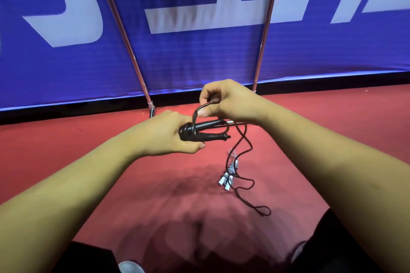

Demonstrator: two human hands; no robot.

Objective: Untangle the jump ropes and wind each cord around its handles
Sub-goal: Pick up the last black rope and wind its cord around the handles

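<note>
**Fingers [203,112] on the Cord [244,146] — Snag Risks**

Fingers of the right hand [230,102] are curled. Thumb and forefinger pinch a loop of the black cord just above the handles [206,131]. The left hand [175,135] grips the butt ends of both black handles and holds them side by side, roughly level, with its thumb pressing from below. From the handles the rest of the cord hangs down and trails in loose bends across the floor [332,139]. It ends in a small closed loop near our right forearm. The white rope [229,175] lies on the floor below the hands and looks to be already bundled round its own handles. The black cord appears to cross it, though we cannot tell whether the two are caught together.

We judge the step in hand to be the first turns of the black cord round its handles. Faults to guard against:

- **Snag on the white rope.** Drawing in the slack may drag or loosen that bundle if the black cord is hooked on it.
- **Knotting.** The floor loops may tighten into a kink if pulled fast.
- **Handles splaying.** The tips already sit slightly apart — a weak left grip lets them spread, and the turns go slack.
- **Lost pinch.** A slip at the right thumb drops the loop.
</note>
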